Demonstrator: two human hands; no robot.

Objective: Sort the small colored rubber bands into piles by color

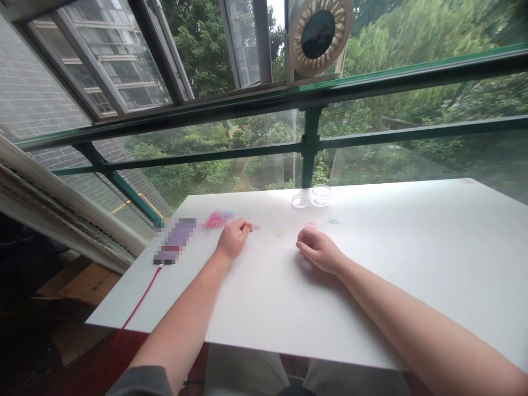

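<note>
A loose pile of small pink, red and blue pieces (pixel 220 219) lies at the left of the white table (pixel 264 308). Beside that pile, my left hand (pixel 233 239) has thumb and fingertips pinched together; anything between them is too small to make out. A few tiny purple pieces (pixel 256 226) lie just past its fingertips. My right hand (pixel 319 250) rests on the table with fingers curled in, and its palm is hidden. Little pink pieces (pixel 310 225) sit right behind it. Between my hands is a small group of pale yellow pieces (pixel 281 232); teal pieces (pixel 334 220) lie farther right.
A clear round dish (pixel 320 196) and a shallow clear lid or dish (pixel 300 202) stand at the far edge. On the left lies a blurred-out phone-like device (pixel 176 241) with a red cable (pixel 140 303). A fan (pixel 319 36) stands behind the green railing (pixel 310 146).
</note>
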